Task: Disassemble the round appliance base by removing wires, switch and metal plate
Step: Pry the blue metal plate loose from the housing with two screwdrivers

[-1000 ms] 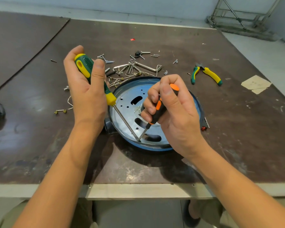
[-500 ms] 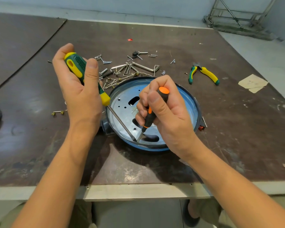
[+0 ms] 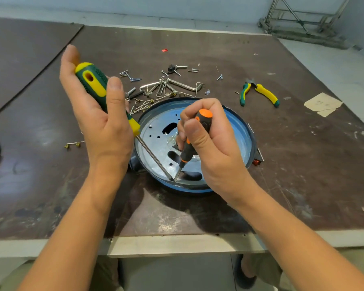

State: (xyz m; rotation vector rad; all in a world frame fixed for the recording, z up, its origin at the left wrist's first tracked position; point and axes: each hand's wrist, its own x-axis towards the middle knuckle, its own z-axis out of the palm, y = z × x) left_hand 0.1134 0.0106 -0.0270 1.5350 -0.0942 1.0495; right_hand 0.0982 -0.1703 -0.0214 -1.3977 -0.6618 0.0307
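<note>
Since half a second ago, the left hand (image 3: 101, 127) has straightened its fingers (image 3: 72, 57) behind the green-and-yellow screwdriver (image 3: 93, 82). Only the thumb now pins the handle against the palm. The tool's long axis slants from the handle at the far left down to the tip at the near right. The right hand (image 3: 219, 148) has hardly shifted, its fingers wrapped tightly around the orange-and-black screwdriver (image 3: 185, 154). That tool stands steeply, with its cap up and away and its tip down toward the person. Both tips meet at the near edge of the metal plate (image 3: 153, 133), just inside the blue rim of the round appliance base (image 3: 189, 191). The base lies flat in the middle of the desk (image 3: 303, 164), in the same place as before. A red switch (image 3: 256, 162) shows on its right side. Loose screws and wires (image 3: 162, 89) lie just beyond the base, and pliers (image 3: 259, 93) lie farther right.
</note>
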